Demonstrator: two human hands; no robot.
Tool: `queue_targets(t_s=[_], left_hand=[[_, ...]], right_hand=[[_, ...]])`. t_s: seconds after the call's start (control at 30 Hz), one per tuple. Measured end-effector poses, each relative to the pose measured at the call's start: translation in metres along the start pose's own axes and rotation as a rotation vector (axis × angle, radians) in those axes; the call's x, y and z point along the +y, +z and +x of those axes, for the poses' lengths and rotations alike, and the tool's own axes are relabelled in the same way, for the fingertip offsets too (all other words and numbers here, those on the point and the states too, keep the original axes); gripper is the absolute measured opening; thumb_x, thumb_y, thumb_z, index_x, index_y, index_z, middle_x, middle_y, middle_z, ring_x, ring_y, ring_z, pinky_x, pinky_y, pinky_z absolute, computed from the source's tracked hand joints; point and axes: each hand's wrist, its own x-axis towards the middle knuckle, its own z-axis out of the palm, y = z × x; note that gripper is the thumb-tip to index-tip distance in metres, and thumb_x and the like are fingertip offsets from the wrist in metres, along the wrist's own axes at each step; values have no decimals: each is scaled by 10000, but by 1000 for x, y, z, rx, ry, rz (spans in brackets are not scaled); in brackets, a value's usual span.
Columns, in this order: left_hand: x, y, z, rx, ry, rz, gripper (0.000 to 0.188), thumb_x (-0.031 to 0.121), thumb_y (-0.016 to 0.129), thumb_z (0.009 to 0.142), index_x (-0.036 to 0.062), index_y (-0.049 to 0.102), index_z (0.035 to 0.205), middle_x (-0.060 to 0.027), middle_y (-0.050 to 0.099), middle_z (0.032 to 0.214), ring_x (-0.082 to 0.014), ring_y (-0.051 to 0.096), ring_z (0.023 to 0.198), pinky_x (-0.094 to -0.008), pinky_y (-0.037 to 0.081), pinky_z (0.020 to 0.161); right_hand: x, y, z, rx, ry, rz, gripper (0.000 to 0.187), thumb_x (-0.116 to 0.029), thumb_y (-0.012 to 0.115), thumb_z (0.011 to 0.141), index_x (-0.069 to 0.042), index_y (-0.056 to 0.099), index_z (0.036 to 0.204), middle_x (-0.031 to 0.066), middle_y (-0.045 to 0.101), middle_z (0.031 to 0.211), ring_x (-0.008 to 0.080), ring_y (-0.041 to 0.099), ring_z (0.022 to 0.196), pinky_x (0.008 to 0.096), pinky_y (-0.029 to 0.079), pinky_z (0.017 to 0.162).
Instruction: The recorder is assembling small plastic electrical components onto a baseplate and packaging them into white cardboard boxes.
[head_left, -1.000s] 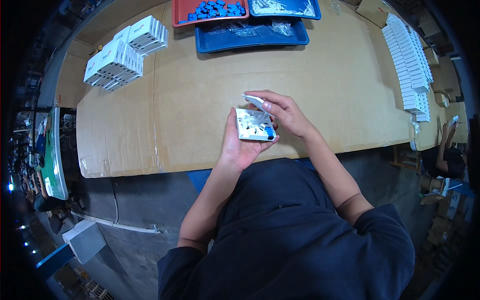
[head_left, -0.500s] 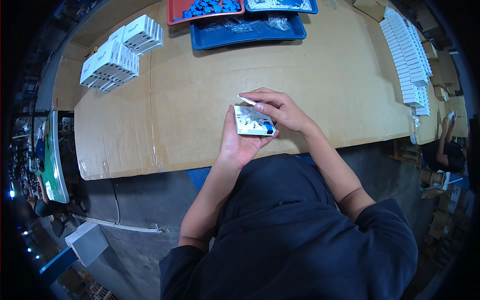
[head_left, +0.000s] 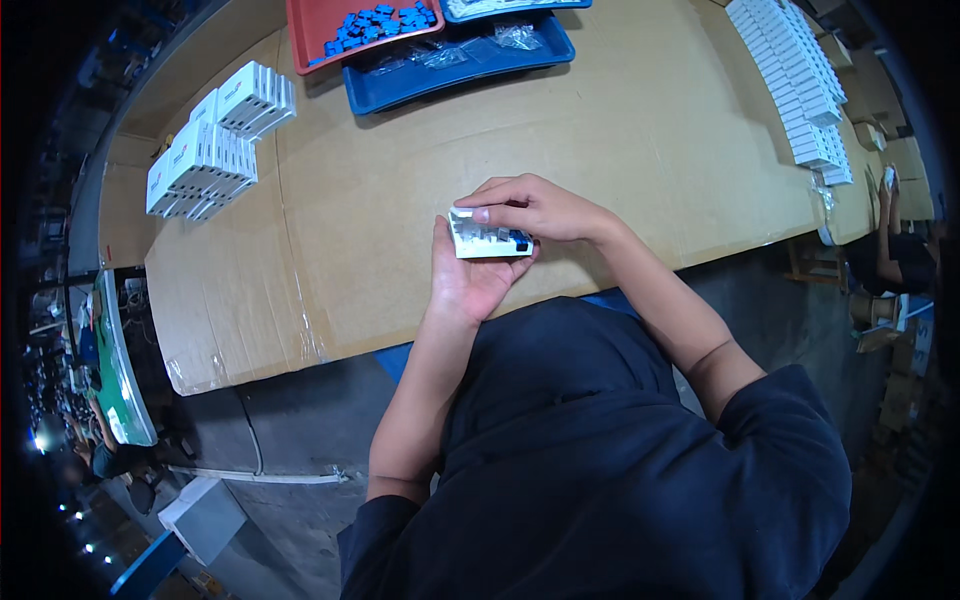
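My left hand [head_left: 468, 288] holds a small open white box [head_left: 490, 253] from below, with the thumb up its left side and the fingertips at its right. Inside lie clear and whitish pieces and a blue part [head_left: 522, 241] at the right end. Over the far side of the box, my right hand [head_left: 545, 208] has its thumb and fingers closed on a thin white piece [head_left: 463, 212]. That piece is at the box's far left edge, mostly covered by the fingers. Its exact kind cannot be made out.
A red tray [head_left: 308, 40] of blue parts stands at the back, beside a blue tray [head_left: 385, 101] with clear bags. White boxes are stacked at the left [head_left: 205, 160] and more white boxes [head_left: 795, 95] at the far right. Other people work at both sides.
My right hand has lowered the thin white piece from above the box to its far left edge. The whole view has shifted and turned slightly.
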Motion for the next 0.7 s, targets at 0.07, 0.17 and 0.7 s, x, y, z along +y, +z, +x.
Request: queue_targets(t_s=[0.07, 0.17, 0.7], left_hand=[[2, -6, 4, 8, -8, 7, 594, 563, 332, 1088, 119, 510, 1439, -143, 571, 1421, -345, 566, 1308, -574, 466, 1107], [5, -14, 9, -118, -54, -66, 570, 545, 387, 1077, 105, 530, 1412, -159, 598, 1373, -361, 587, 1274, -574, 494, 1073], [6, -3, 12, 67, -23, -30, 541, 479, 345, 1108, 63, 533, 1397, -196, 602, 1357, -386, 584, 1245, -571, 490, 1061]], right_hand=[[-8, -5, 3, -92, 118, -17, 407, -345, 641, 1047, -65, 723, 1331, 126, 722, 1255, 201, 660, 1139, 323, 499, 1017], [-15, -9, 4, -106, 208, 96, 447, -407, 643, 1039, -70, 732, 1319, 124, 736, 1244, 188, 666, 1127, 323, 506, 1007], [-12, -10, 17, -108, 207, -109, 494, -444, 590, 1051, 15, 772, 1049, 106, 761, 906, 152, 660, 824, 331, 543, 810]])
